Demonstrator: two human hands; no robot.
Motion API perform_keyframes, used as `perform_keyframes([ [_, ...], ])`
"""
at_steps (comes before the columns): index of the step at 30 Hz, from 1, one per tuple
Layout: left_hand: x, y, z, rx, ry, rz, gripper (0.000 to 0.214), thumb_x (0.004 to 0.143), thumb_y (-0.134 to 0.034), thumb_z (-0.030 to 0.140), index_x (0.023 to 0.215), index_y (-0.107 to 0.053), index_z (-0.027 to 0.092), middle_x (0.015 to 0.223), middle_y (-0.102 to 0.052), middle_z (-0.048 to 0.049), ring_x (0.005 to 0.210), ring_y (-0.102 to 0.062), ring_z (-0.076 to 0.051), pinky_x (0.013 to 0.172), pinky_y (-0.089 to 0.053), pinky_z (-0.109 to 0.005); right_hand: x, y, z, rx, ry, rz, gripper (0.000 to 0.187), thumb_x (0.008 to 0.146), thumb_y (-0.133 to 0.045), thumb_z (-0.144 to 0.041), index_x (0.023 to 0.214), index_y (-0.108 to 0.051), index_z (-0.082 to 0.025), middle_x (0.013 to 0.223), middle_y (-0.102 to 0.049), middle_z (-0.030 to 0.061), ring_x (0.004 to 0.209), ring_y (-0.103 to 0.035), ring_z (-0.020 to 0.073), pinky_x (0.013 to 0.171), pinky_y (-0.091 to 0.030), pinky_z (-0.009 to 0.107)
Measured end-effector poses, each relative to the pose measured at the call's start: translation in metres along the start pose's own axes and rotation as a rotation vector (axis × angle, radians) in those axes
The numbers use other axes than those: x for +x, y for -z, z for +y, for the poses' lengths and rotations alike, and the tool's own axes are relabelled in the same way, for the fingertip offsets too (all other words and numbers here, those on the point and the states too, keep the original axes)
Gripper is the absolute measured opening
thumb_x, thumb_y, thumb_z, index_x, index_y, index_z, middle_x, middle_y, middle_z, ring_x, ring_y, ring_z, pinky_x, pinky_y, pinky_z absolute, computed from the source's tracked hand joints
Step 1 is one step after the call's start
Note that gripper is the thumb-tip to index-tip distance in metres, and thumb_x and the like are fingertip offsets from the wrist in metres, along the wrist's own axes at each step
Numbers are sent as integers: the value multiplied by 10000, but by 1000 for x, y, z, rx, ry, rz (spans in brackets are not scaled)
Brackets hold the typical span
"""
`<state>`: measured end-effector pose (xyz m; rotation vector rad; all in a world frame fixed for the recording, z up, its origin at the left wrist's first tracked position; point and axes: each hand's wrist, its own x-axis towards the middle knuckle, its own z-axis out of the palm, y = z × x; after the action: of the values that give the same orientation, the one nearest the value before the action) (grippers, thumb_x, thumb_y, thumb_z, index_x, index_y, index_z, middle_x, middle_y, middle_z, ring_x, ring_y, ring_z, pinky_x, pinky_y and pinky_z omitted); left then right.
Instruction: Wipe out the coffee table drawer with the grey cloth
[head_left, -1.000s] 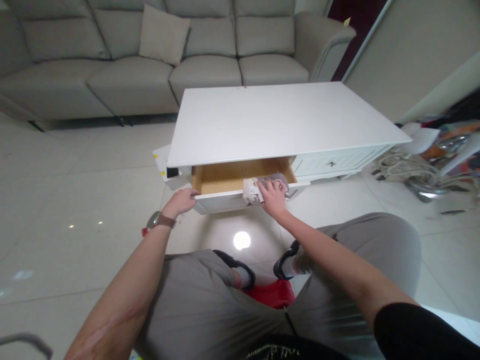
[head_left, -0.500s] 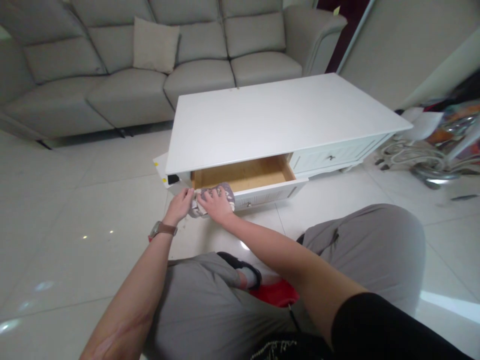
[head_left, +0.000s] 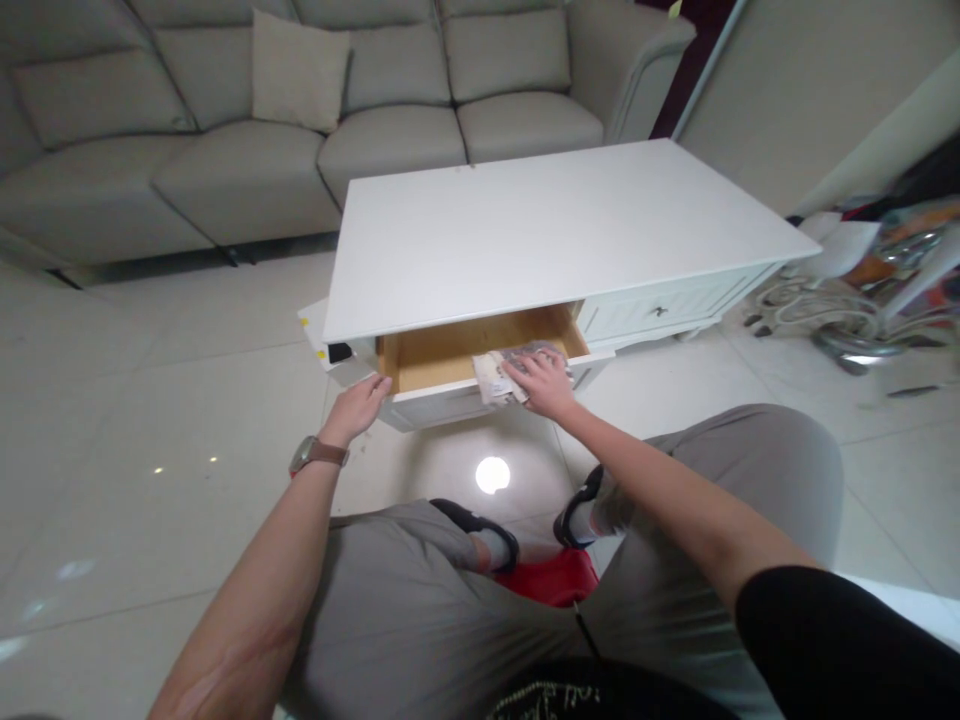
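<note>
A white coffee table has its left drawer pulled open, showing a bare wooden bottom. My right hand presses a grey and cream patterned cloth onto the drawer's front edge, near its right end, fingers curled over the cloth. My left hand grips the drawer front at its left corner. A watch sits on my left wrist.
A grey sofa with a cushion stands behind the table. A second drawer to the right stays closed. Cables and clutter lie on the floor at the right. My knees and a red stool are below.
My right hand slid the cloth along the drawer's front edge to the left end beside my left hand, then back to the right end. My left hand stayed on the drawer corner.
</note>
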<state>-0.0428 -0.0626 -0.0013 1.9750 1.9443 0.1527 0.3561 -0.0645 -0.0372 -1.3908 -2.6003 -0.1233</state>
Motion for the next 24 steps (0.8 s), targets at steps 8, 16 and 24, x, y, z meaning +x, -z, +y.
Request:
perform_keyframes([
  [8, -2, 3, 5, 131, -50, -84, 505, 986, -337, 511, 1135, -752, 264, 1234, -753, -49, 1124, -680, -257, 868, -492, -291, -53, 6, 89, -143, -274, 119, 664, 789, -599, -258, 1452, -567, -226, 1271, -603, 121, 1191, -444, 320, 1121, -163, 493],
  [16, -3, 2, 6, 103, -56, -55, 420, 953, -433, 479, 1102, -775, 286, 1180, -776, -26, 1102, -689, -246, 880, -489, -276, -48, -7, 69, -188, -403, 186, 675, 737, -611, -257, 1410, -590, -211, 1236, -595, 138, 1205, -421, 340, 1109, -165, 514],
  [24, -3, 5, 10, 153, -53, -88, 510, 959, -385, 527, 1039, -808, 255, 1133, -784, -80, 1060, -701, -302, 848, -496, -330, -58, -19, 65, -223, -370, 166, 743, 750, -587, -208, 1488, -507, -204, 1469, -508, 160, 1386, -324, 347, 1140, -131, 551],
])
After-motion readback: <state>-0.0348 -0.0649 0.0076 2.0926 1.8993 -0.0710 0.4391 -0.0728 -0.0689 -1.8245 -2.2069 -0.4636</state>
